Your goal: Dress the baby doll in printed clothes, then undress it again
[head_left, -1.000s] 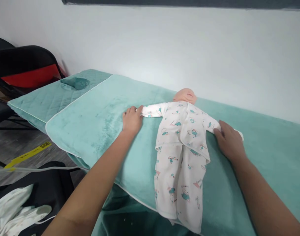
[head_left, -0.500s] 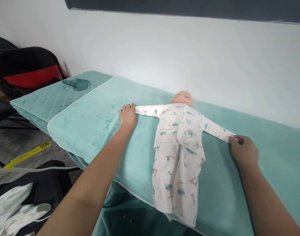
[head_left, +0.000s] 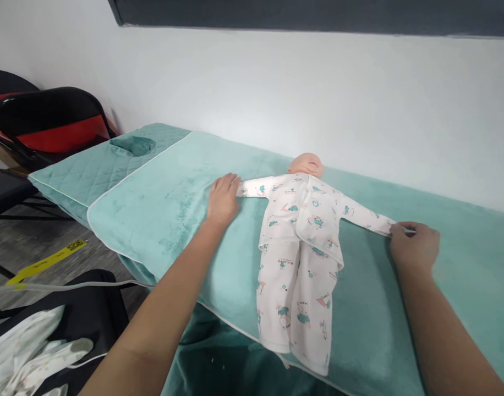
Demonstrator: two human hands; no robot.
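Note:
A baby doll lies on its back on the teal bed cover, its head near the wall. It wears a white printed baby shirt and matching baby trousers. Both sleeves stretch out sideways. Over the end of the left-hand sleeve rests my left hand, palm down with its fingers extended and covering the cuff. My right hand pinches the cuff of the other sleeve between thumb and fingers. The doll's own hands and feet are not visible.
The quilted bed end with a face hole is at the left. Beyond it stand black and red folding chairs. White cloth items lie on a black seat at the lower left. A pale cable runs to the bed's edge.
My left hand has slid right, further over its sleeve's end, and its fingers have straightened. My right hand keeps its pinch and has shifted slightly right. The view has moved a little.

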